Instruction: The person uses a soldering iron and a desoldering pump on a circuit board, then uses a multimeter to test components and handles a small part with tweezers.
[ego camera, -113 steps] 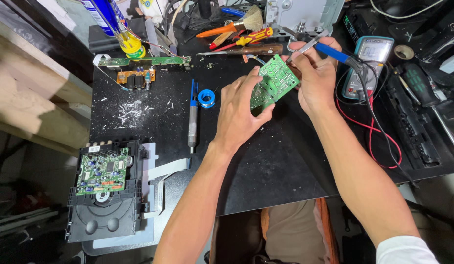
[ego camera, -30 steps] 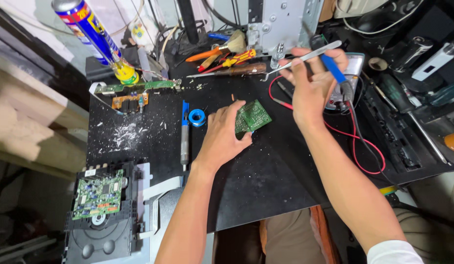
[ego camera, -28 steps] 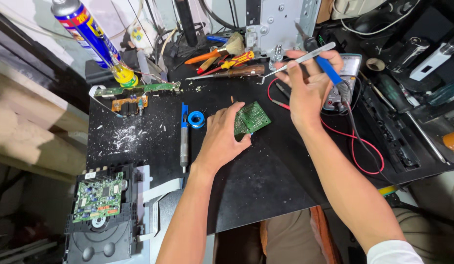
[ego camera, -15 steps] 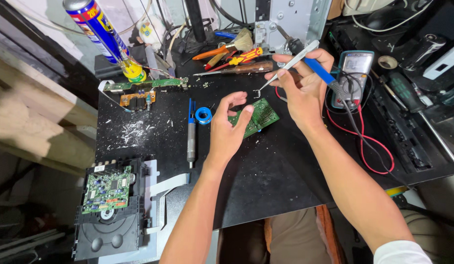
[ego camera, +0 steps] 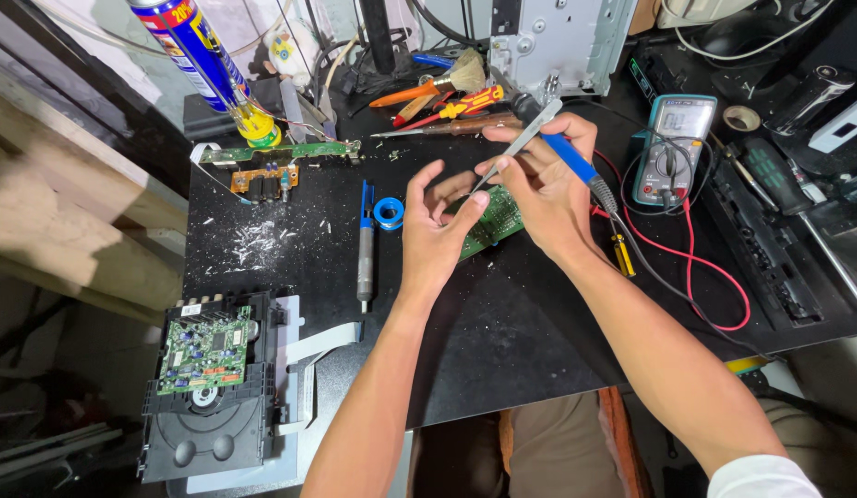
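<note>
A disc drive [ego camera: 207, 387] with a green board on top is sitting at the left edge of the black mat [ego camera: 502, 350], its lower corner cut off. A blue-handled tool [ego camera: 365, 244] is lying beside a blue roll [ego camera: 388, 213]. The left hand [ego camera: 435, 231] is hovering open, fingers spread, over the small green circuit board [ego camera: 491, 221], hiding much of it. The right hand [ego camera: 544, 189] is gripping tweezers [ego camera: 519, 146] and a blue soldering iron [ego camera: 576, 166] together; the tweezer tips are hard to make out. A multimeter [ego camera: 673, 148] is lying to the right, red lead trailing.
</note>
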